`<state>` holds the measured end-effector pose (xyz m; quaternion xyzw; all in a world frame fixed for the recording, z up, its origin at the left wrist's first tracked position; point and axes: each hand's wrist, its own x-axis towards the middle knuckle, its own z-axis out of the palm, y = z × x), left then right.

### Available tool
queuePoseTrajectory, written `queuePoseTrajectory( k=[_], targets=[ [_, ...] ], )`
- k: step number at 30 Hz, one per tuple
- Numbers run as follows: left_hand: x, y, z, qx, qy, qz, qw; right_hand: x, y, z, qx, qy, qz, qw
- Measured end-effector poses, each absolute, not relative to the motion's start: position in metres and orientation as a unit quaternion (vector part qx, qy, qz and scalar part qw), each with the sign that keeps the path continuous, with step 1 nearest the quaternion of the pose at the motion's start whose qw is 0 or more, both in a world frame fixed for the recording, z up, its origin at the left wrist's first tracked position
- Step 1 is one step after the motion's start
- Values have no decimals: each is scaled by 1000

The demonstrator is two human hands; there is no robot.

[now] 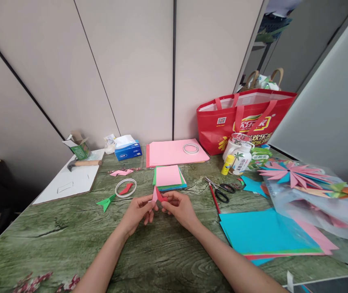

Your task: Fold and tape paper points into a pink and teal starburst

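Between my two hands is a small piece of folded paper, pink on its left side and red on its right, with a point sticking up. My left hand pinches the pink side, and my right hand grips the red side. Just beyond lies a stack of square coloured paper, pink on top. To the left, a roll of white tape lies flat with a red folded paper piece inside its ring. A green folded paper piece rests beside it.
Scissors and a red pencil lie right of my hands, near blue paper sheets. A glue stick, a white jar and a red bag stand behind. A tissue box and a hammer are at left.
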<state>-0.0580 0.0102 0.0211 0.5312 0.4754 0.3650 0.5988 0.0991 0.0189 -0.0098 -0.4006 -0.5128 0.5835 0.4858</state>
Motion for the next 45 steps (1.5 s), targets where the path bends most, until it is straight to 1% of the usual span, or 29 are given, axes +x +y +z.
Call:
queuePoseTrajectory(
  k=[7,10,20,27,35,41,45],
  targets=[
    [-53,8,20,522,454,368,621,99,20,-15,-425,-550,475,539],
    [-52,8,20,515,444,376,629,99,18,-14,-412,-581,452,537],
    [-52,9,18,512,445,386,625,98,18,-11,-379,-530,537,536],
    [-51,8,18,502,440,387,636,99,18,-7,-395,-487,532,569],
    [-52,8,14,503,432,395,636,100,18,-10,-370,-536,539,534],
    [-50,8,15,493,438,412,629,99,18,-9,-375,-522,551,532],
    [-52,10,14,495,456,425,605,98,18,-9,-366,-514,560,537]
  ],
)
